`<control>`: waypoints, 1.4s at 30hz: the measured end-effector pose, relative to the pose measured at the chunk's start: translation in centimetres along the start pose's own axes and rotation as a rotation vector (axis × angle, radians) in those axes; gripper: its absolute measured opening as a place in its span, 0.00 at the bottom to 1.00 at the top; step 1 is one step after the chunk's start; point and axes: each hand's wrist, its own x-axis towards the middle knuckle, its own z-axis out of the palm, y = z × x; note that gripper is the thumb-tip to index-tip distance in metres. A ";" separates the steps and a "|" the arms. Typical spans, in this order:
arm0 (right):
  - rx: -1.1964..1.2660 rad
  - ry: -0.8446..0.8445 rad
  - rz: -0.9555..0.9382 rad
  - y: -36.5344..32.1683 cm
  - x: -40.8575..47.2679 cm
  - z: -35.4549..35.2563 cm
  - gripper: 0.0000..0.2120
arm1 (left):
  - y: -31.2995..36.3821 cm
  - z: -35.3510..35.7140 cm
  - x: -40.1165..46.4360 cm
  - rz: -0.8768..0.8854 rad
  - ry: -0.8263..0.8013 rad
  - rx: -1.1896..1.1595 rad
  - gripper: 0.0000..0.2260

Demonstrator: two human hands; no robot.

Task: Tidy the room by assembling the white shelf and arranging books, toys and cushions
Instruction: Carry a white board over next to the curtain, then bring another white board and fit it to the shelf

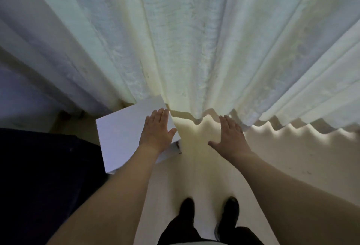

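One flat white rectangular shelf panel [124, 135] stands just in front of the pale pleated curtain [194, 40], beside a dark blue upholstered seat [39, 176] and above the cream floor [282, 157]. Two hands show: the left hand [156, 129] lies flat with straight fingers at the panel's right edge, its grip unclosed; the right hand [229, 136] is spread wide, holding nothing, over the floor. I judge the panel stiff, smooth, fairly light and likely to slip, so best clasped by opposite edges. Two black shoes [187, 208] are visible below.
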 end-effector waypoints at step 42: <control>0.421 0.483 1.319 72.7 -59.9 -12.2 0.37 | 98.0 25.8 -28.8 1.507 -0.256 0.288 0.30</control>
